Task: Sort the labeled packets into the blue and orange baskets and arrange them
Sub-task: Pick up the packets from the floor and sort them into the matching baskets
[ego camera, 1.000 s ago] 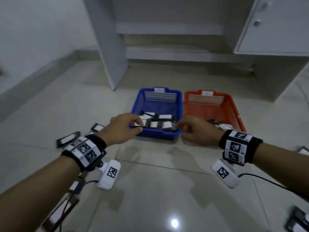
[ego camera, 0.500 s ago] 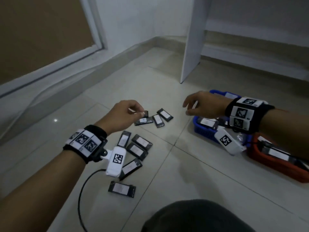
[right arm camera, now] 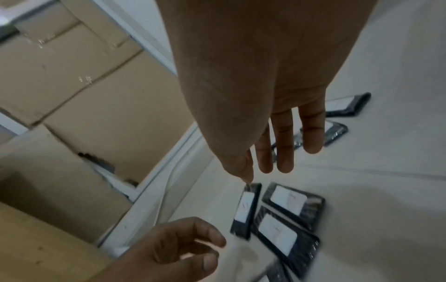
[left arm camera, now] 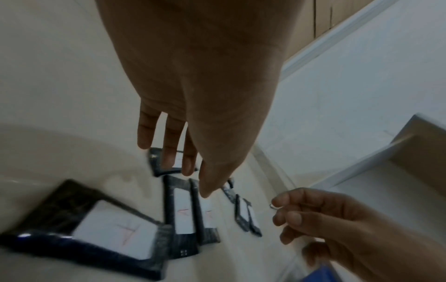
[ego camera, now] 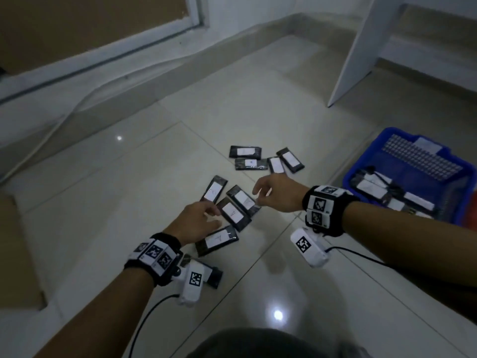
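Hands (ego camera: 198, 223) (ego camera: 277, 196) both loose-fingered and empty above floor packets (ego camera: 232, 213), blue basket (ego camera: 462, 200) alongside

Black wristbands (ego camera: 325, 210), checkered tags, white cameras (ego camera: 308, 248)

Showing black packets (ego camera: 233, 213) with white labels by left hand (ego camera: 198, 223); blue basket (ego camera: 456, 174) beyond right hand (ego camera: 280, 195); black-and-white checkered wristbands (ego camera: 324, 209).

glossy tiled floor (ego camera: 258, 104), shiny dark plastic-wrapped packets (ego camera: 216, 240) with matt white paper labels, perforated plastic blue basket (ego camera: 423, 156)
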